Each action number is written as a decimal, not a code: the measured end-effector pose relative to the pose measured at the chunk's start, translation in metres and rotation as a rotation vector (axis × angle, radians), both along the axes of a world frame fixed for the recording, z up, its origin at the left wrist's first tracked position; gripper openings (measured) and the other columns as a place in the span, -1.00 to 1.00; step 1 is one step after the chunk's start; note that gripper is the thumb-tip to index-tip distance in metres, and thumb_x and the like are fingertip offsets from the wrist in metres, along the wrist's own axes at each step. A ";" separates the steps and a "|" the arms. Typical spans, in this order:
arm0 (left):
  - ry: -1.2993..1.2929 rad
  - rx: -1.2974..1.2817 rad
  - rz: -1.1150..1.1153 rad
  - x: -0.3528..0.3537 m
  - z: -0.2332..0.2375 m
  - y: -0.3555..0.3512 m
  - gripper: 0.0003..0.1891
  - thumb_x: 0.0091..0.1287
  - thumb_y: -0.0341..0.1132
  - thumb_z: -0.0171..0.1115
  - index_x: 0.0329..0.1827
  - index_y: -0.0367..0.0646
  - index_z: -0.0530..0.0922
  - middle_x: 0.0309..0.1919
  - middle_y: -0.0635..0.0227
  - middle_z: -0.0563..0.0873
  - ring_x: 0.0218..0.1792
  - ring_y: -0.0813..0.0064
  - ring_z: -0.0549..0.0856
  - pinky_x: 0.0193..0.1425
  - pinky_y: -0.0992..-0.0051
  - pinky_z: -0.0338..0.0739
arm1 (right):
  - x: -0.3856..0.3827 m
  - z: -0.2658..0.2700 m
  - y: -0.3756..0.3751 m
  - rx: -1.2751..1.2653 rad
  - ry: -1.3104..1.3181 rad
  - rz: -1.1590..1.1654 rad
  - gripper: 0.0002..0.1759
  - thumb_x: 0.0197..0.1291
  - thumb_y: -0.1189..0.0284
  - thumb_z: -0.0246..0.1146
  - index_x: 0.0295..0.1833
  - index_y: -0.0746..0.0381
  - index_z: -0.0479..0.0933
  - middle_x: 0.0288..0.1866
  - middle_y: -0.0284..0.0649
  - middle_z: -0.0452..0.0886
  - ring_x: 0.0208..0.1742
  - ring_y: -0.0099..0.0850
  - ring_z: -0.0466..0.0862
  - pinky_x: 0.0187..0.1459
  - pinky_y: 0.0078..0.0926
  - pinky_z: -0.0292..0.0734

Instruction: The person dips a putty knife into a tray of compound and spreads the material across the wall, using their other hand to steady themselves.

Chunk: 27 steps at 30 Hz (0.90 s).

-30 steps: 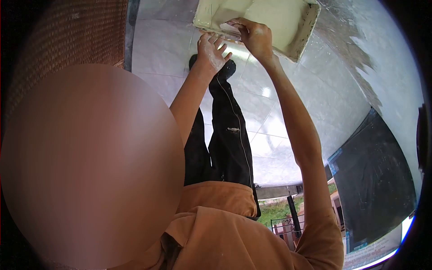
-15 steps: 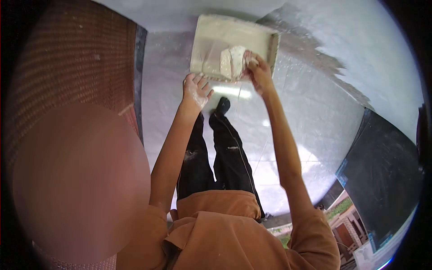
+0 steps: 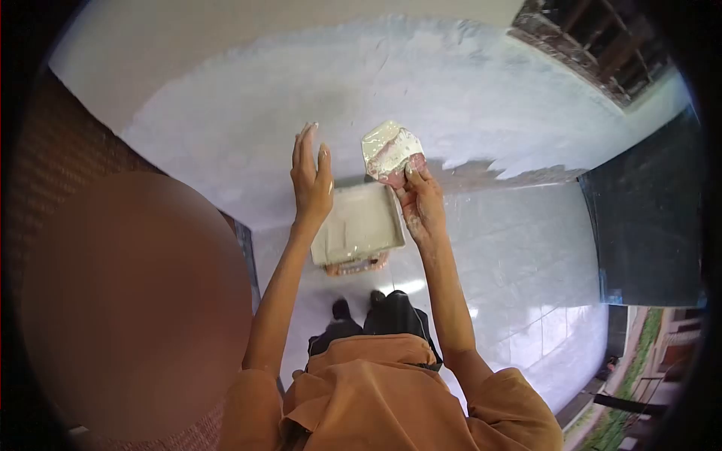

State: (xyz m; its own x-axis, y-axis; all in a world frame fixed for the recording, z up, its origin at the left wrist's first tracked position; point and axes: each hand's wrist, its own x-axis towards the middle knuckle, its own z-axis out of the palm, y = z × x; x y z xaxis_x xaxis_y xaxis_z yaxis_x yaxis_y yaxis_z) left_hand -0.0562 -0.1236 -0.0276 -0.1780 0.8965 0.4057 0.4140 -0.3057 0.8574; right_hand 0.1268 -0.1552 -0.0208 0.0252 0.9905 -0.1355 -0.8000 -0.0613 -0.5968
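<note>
My right hand (image 3: 425,207) grips a flat, reddish scraper (image 3: 419,161) by its lower edge, thumb on its face. Wet cream-white putty (image 3: 392,150) covers most of the scraper, which is held up in front of the wall. My left hand (image 3: 312,184) is raised to the left of it, fingers stretched upward, with white smears on the fingertips and nothing held. Below and between the hands stands a rectangular tray (image 3: 401,214), its inside coated with the same cream material.
Ahead, the wall (image 3: 301,90) has a whitish coated area, a beige band above and a darker grey patch low on the right. A barred window opening (image 3: 594,45) is at upper right. Woven matting (image 3: 83,188) lines the left; a black panel (image 3: 647,210) stands right of the tiled floor (image 3: 519,248).
My right hand has lifted the putty-loaded scraper out of the tray toward the wall. My left hand has left the tray's near edge and risen. The view has tilted up to the wall.
</note>
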 end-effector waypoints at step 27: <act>0.545 0.481 0.505 -0.024 -0.008 0.080 -0.39 0.33 -0.26 0.08 0.47 -0.09 0.23 0.49 0.08 0.15 0.52 -0.07 -0.02 0.39 -0.07 -0.07 | -0.056 -0.023 0.149 1.368 -1.391 -0.856 -0.48 0.00 0.75 0.18 0.13 0.21 0.60 0.15 -0.11 0.62 0.29 -0.15 0.53 0.30 -0.09 0.35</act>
